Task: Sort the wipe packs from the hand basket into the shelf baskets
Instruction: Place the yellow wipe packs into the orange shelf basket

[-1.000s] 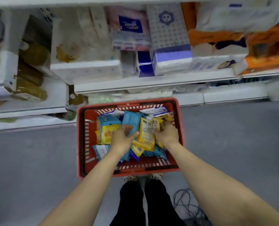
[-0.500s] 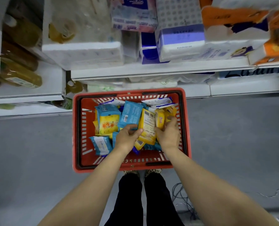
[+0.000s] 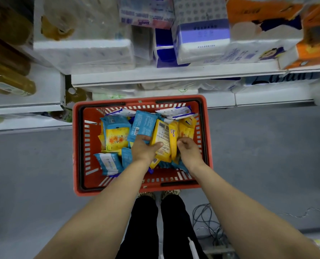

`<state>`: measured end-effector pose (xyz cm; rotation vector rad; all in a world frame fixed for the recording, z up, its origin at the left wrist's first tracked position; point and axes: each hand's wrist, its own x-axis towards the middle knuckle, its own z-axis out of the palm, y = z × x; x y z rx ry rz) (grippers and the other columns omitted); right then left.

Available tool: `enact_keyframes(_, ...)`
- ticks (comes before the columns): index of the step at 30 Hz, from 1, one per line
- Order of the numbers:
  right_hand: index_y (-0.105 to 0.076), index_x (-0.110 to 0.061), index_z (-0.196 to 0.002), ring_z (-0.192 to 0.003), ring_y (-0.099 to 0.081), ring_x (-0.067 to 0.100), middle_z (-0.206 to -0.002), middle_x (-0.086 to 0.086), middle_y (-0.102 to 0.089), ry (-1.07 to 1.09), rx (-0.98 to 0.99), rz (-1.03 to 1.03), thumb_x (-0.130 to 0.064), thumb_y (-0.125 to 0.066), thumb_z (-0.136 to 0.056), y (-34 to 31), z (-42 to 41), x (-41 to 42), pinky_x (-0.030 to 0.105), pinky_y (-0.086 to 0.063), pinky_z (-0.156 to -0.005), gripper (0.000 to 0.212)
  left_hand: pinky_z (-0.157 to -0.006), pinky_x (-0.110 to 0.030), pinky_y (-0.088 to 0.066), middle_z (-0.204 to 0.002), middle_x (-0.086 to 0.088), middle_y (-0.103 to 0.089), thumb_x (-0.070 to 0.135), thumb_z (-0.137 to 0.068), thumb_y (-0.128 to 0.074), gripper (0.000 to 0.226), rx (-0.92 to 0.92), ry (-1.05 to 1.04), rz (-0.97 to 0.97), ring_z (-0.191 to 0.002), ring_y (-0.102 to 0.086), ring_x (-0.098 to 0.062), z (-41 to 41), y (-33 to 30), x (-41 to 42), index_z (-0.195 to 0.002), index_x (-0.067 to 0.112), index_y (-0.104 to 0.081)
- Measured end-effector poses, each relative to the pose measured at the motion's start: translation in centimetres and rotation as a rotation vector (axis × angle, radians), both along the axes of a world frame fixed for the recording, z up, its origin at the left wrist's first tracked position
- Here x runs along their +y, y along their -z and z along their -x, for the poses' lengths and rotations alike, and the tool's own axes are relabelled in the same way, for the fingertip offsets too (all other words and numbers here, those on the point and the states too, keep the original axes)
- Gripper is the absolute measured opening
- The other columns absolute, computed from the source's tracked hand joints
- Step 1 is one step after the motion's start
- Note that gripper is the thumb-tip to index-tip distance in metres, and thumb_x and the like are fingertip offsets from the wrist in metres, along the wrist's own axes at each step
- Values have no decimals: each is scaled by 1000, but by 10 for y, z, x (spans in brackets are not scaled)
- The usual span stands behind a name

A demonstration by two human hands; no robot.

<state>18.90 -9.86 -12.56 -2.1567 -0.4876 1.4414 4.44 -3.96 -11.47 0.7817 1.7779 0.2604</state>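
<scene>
- On grey floor (image 3: 33, 165), right at the foot of white shelves (image 3: 174, 76): red hand basket (image 3: 76, 146), upright, w/ a loose heap of wipe packs inside, mostly yellow and blue.
- Left hand (image 3: 143, 149) is down in the basket mid-heap. Thumb lies across the face of a yellow pack w/ barcode (image 3: 162, 136), fingers reach under/behind a blue pack w/ barcode (image 3: 144, 123). Looks like it grips both together; can't tell exactly how far the fingers wrap, they're hidden under the packs.
- Right hand (image 3: 190, 149) is just right of that yellow pack, fingers curled in, knuckles up. It touches the edge-on yellow pack (image 3: 173, 139) beside it; whether it actually pinches anything I can't tell, fingertips are tucked out of sight.
- Other packs: blue/yellow flower-print pack (image 3: 116, 135) at left, blue-white pack (image 3: 108, 163) lower left near the basket wall, white-blue packs (image 3: 176, 112) at the far rim, yellow pack (image 3: 187, 128) far right.
- Shelf above holds big tissue/paper bundles: white (image 3: 84, 51), purple-white (image 3: 202, 36), orange (image 3: 316, 34). Left shelf has amber bottles (image 3: 9, 81).
- Black trouser legs (image 3: 155, 230) and patterned shoes (image 3: 169, 193) just behind basket; tangle of grey cable (image 3: 206, 221) on floor at right.
</scene>
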Motion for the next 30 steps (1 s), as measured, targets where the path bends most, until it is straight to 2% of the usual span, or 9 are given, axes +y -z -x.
enact_keyframes(4,-54,-20,-125,-108,-62,20,-114,0,-64,171,185,-1,-21,-58,-98,4,3,5,35,-55,-88,27,-69,-35,-58,-96,0,-67,15,-71,-87,43,-76,-64,30,-82,-69,-18,11,1,-2,-97,22,-53)
enact_keyframes(10,-55,-20,-134,-106,-57,10,-125,-5,-58,25,206,32,-30,-76,-85,0,6,10,22,-48,-82,54,-58,-22,-53,-94,-3,-71,10,-77,-81,32,-224,-5,63,-78,-70,-13,38,-10,-2,-106,11,-66)
enact_keyframes(12,-50,-18,-136,-114,-59,16,-130,-1,-58,39,257,52,-31,-82,-78,-3,5,9,31,-52,-90,67,-54,-16,-51,-92,0,-72,10,-80,-79,22,-258,11,63,-71,-70,-6,47,-12,-2,-97,17,-69)
enact_keyframes(14,-47,-16,-137,-113,-62,20,-130,2,-60,27,285,96,-31,-87,-71,-9,7,8,41,-54,-95,78,-61,-20,-53,-96,2,-73,12,-83,-76,20,-295,-8,81,-77,-70,-7,57,-16,-4,-100,19,-68)
enact_keyframes(16,-54,-19,-129,-103,-69,20,-121,2,-68,45,266,110,-31,-89,-68,-12,9,7,44,-57,-90,72,-69,-28,-57,-101,3,-73,14,-87,-72,24,-328,-47,106,-85,-71,-11,63,-18,-7,-110,17,-67)
enact_keyframes(19,-63,-20,-116,-85,-74,21,-102,2,-75,322,215,21,-31,-83,-77,-23,13,9,44,-61,-77,45,-74,-40,-60,-109,3,-71,20,-91,-68,33,-381,-139,122,-90,-71,-12,77,-27,-13,-123,21,-59)
enact_keyframes(22,-62,-26,-104,-83,-75,22,-100,3,-75,469,239,-70,-31,-73,-87,-43,17,13,46,-61,-76,21,-87,-60,-53,-122,-1,-66,26,-94,-64,44,-455,-211,149,-108,-66,-21,86,-40,-15,-135,28,-48)
enact_keyframes(27,-64,-27,-96,-84,-74,19,-98,0,-75,454,148,-227,-16,-79,-79,-87,39,19,43,-61,-77,26,-70,-49,-59,-127,-2,-61,26,-96,-60,40,-543,-208,71,-113,-62,-27,80,-71,-11,-134,28,-47)
enact_keyframes(30,-62,-28,-96,-85,-73,18,-96,-3,-74,456,75,-264,-14,-82,-74,-114,52,18,44,-60,-80,33,-68,-39,-60,-122,2,-62,22,-96,-60,29,-559,-116,-7,-108,-65,-19,69,-94,-10,-122,32,-53)
